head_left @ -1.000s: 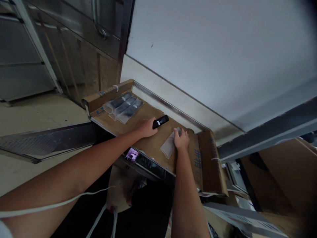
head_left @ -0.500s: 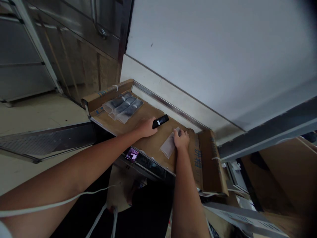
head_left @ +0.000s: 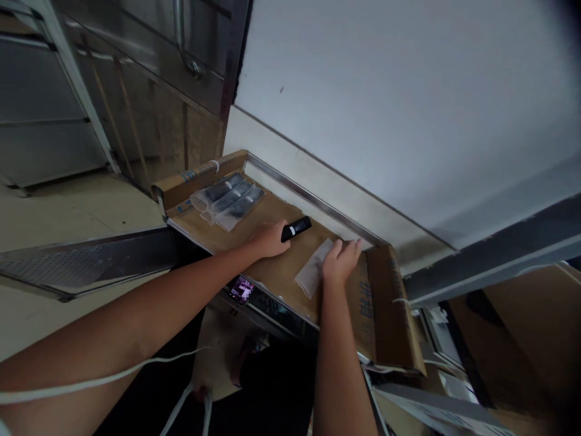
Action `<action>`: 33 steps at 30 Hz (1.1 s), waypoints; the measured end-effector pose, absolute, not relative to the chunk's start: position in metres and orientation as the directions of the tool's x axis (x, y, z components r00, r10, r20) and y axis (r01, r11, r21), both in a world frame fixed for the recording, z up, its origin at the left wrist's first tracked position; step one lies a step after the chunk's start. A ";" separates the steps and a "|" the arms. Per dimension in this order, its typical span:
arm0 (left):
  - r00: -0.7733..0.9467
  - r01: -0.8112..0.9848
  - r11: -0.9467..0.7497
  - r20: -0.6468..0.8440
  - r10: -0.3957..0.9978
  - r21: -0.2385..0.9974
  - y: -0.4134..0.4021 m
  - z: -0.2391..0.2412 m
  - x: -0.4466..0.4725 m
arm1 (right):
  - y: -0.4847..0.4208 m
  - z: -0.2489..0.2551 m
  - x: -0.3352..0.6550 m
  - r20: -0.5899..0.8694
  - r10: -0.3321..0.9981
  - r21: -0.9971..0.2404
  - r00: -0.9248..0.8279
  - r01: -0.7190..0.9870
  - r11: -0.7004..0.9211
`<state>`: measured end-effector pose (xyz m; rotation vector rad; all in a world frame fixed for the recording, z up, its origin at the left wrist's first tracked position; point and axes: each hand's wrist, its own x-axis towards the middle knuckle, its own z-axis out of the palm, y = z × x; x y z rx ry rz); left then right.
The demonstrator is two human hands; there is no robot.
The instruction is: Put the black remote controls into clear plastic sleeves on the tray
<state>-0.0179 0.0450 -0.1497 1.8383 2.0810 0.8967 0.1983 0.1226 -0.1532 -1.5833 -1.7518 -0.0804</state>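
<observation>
My left hand (head_left: 269,240) is closed on a small black device (head_left: 296,229) with a white mark, resting it on a flattened cardboard sheet (head_left: 272,266). Just to the right, my right hand (head_left: 339,261) lies on the upper end of a clear plastic bag (head_left: 311,277), fingers stretched out towards the wall. At the far left end of the cardboard lie three black devices in clear bags (head_left: 227,200), side by side.
The cardboard covers a metal-edged bench against a white wall (head_left: 408,109). A lit phone screen (head_left: 241,289) shows below the bench's near edge. Steel cabinets (head_left: 136,72) stand at the left, cardboard boxes (head_left: 521,339) at the right. White cords (head_left: 91,381) hang near my body.
My right hand's fingers have stretched out further over the bag towards the wall. The left hand with the black device has barely shifted. The view has tilted slightly.
</observation>
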 end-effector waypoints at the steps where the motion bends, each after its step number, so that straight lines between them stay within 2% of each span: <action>1: -0.190 0.824 0.028 0.229 0.955 0.566 0.045 -0.150 -0.018 | 0.126 -0.156 0.193 0.440 0.898 -0.395 0.018 0.902 0.175; 4: -0.184 0.832 0.011 0.258 0.949 0.555 0.046 -0.152 -0.018 | 0.133 -0.162 0.180 0.127 0.990 -0.239 -0.059 0.967 0.088; 8: -0.182 0.834 0.008 0.262 0.948 0.552 0.047 -0.152 -0.018 | 0.136 -0.161 0.172 0.011 1.000 -0.163 0.005 0.987 -0.003; 13: -0.183 0.832 0.018 0.245 0.952 0.554 0.044 -0.148 -0.018 | 0.136 -0.155 0.170 -0.030 0.998 -0.146 0.047 0.988 -0.051; 19: -0.190 0.827 0.018 0.250 0.949 0.562 0.043 -0.148 -0.018 | 0.136 -0.153 0.170 -0.035 0.999 -0.144 0.029 0.989 -0.034; 27: -0.169 0.811 0.001 0.233 0.958 0.586 0.045 -0.150 -0.020 | 0.144 -0.158 0.189 -0.026 0.989 -0.150 -0.145 0.979 0.139; 30: -0.170 0.809 0.004 0.228 0.959 0.587 0.045 -0.150 -0.020 | 0.151 -0.160 0.202 -0.014 0.979 -0.233 -0.204 0.953 0.195; 33: -0.179 0.816 0.017 0.224 0.958 0.578 0.045 -0.150 -0.019 | 0.160 -0.153 0.210 0.006 0.984 -0.346 -0.180 0.923 0.170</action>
